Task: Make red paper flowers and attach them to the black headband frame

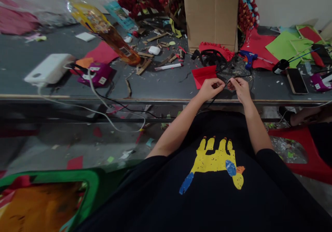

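Note:
Near the front edge of the table, my left hand [210, 88] and my right hand [241, 89] are close together, fingertips pinched. Between them runs a thin black cord [227, 83], gripped from both sides; part of it is hidden by the fingers. Just behind my left hand lies a folded piece of red paper [203, 75]. A tangle of black strips [214, 56] sits beyond the hands, against red frilled material. To the right of it rests a blue glue gun [249, 57] with a stick in its back.
A cardboard box [212, 14] stands at the back. Leftward are an amber bottle [121, 48], a white marker [168, 67], a purple power block [100, 75] and a white box [49, 69]. A phone [297, 81] lies right. A green bin [94, 187] and red stool [303, 149] flank me.

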`<state>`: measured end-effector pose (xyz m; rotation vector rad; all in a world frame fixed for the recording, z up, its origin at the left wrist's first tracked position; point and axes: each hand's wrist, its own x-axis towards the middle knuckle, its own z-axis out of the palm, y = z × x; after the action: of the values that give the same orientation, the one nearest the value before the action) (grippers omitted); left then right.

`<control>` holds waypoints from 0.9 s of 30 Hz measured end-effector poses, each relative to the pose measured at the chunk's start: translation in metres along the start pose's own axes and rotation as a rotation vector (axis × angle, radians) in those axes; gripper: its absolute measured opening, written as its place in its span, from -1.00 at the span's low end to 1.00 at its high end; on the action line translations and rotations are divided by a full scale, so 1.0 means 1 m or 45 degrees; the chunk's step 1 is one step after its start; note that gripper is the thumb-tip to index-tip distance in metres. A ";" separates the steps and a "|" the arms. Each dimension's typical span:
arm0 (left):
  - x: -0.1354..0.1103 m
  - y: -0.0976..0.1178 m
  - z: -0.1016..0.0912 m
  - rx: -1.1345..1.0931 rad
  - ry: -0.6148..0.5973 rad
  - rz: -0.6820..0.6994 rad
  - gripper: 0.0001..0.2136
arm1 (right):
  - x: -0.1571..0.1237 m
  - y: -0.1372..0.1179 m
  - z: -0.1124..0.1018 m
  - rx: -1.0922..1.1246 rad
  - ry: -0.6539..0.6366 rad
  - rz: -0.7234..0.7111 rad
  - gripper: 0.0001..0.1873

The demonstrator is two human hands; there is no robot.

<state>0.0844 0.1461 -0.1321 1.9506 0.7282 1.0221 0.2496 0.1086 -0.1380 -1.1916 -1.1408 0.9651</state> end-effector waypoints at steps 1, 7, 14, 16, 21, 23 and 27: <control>0.000 0.000 0.000 -0.005 -0.013 -0.024 -0.82 | 0.000 0.000 0.000 -0.020 -0.004 -0.002 -0.52; 0.003 -0.005 0.003 -0.023 -0.016 -0.075 -0.88 | 0.001 0.001 0.001 -0.035 -0.016 -0.010 -0.53; 0.004 -0.007 0.003 0.003 0.003 -0.042 -0.88 | 0.004 0.003 0.000 -0.026 -0.013 0.022 -0.48; 0.004 -0.007 0.003 -0.009 -0.012 -0.047 -0.86 | 0.004 0.005 0.000 -0.027 -0.010 0.023 -0.49; 0.003 -0.009 0.003 -0.048 -0.033 -0.036 -0.78 | 0.005 0.008 -0.001 -0.004 -0.006 0.022 -0.54; 0.003 -0.009 0.003 -0.058 -0.034 -0.032 -0.76 | 0.005 0.008 -0.001 0.025 -0.002 0.014 -0.53; 0.002 -0.010 0.002 -0.077 -0.019 -0.016 -0.74 | 0.004 0.007 0.000 0.071 -0.001 -0.005 -0.51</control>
<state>0.0862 0.1519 -0.1401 1.8977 0.6929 1.0100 0.2508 0.1136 -0.1439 -1.1435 -1.1101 0.9883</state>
